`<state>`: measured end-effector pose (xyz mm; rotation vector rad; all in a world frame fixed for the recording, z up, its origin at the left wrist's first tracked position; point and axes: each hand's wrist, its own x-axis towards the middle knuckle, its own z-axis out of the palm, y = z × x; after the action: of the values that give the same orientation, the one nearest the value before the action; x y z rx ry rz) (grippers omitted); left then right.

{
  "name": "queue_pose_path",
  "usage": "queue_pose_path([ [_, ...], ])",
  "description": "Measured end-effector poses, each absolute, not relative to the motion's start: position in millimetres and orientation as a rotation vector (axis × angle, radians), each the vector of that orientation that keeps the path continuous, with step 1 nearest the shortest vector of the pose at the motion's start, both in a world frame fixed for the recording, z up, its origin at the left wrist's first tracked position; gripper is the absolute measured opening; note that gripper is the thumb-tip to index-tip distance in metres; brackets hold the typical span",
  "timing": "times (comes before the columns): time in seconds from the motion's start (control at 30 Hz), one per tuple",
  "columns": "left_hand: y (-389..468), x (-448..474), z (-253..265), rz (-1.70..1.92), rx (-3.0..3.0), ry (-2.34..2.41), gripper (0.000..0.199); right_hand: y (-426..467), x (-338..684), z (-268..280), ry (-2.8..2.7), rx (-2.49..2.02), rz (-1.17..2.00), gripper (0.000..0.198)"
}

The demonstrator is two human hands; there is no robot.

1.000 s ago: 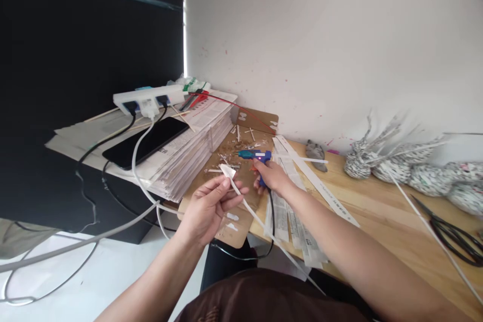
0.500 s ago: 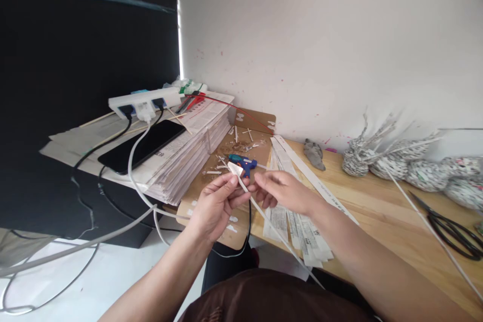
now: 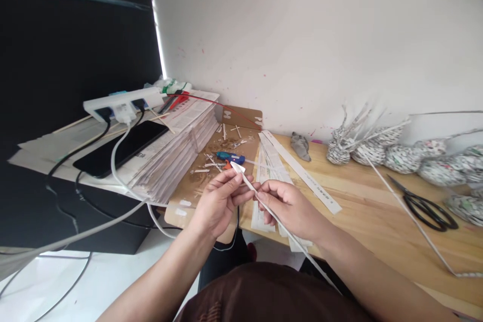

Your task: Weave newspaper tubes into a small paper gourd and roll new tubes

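Note:
A long, thin rolled-paper tube (image 3: 296, 242) runs from my fingers down to the right, past my lap. Close to its upper end, where the paper flares into a white pointed flap, my left hand (image 3: 219, 202) pinches it between thumb and fingers. My right hand (image 3: 289, 206) is closed on the same tube just below, thumb on top. Beyond the flap, a blue glue gun (image 3: 237, 159) lies on a brown cardboard sheet (image 3: 249, 148) among paper scraps. Cut newspaper strips (image 3: 271, 161) are spread on the wooden table behind my right hand.
At left, a stack of newspaper (image 3: 177, 153) carries a black phone (image 3: 121, 148) and a white power strip (image 3: 124, 103) with trailing cables. To the right are black scissors (image 3: 426, 209), woven paper shapes (image 3: 403, 158), another long paper tube (image 3: 411, 216) and a grey lump (image 3: 301, 146).
My right hand has come down onto the tube and closed on it, just below my left hand. The view has turned right, bringing more of the woven shapes into sight.

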<state>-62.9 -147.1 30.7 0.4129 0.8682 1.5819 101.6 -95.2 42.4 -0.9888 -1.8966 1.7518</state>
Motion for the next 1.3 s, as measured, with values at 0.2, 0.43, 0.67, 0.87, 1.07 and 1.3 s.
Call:
queue_pose_path([
  [0.2, -146.4, -60.1, 28.6, 1.58, 0.426, 0.851, 0.008, -103.5, 107.4, 38.9, -2.092, -1.009, 1.207, 0.02],
  [0.43, -143.2, -58.5, 26.1, 1.571, 0.427, 0.862, 0.009, -107.3, 117.5, 45.9, -2.291, -0.989, 0.722, 0.02],
  [0.67, -143.3, -59.8, 21.1, 1.548, 0.437, 0.839, 0.007, -95.9, 120.9, 46.3, -1.971, -1.074, 1.627, 0.03],
  [0.87, -142.5, -57.9, 21.1, 1.568, 0.407, 0.831, 0.006, -96.2, 125.1, 41.7, -1.955, -1.037, 1.632, 0.028],
  [1.07, -141.1, -55.3, 18.2, 1.554, 0.406, 0.849, 0.01, -104.0, 128.7, 46.2, -2.234, -1.045, 0.968, 0.025],
  [1.3, -141.3, -53.2, 16.1, 1.54, 0.456, 0.871, 0.015, -97.3, 133.1, 43.2, -2.057, -1.101, 1.522, 0.031],
])
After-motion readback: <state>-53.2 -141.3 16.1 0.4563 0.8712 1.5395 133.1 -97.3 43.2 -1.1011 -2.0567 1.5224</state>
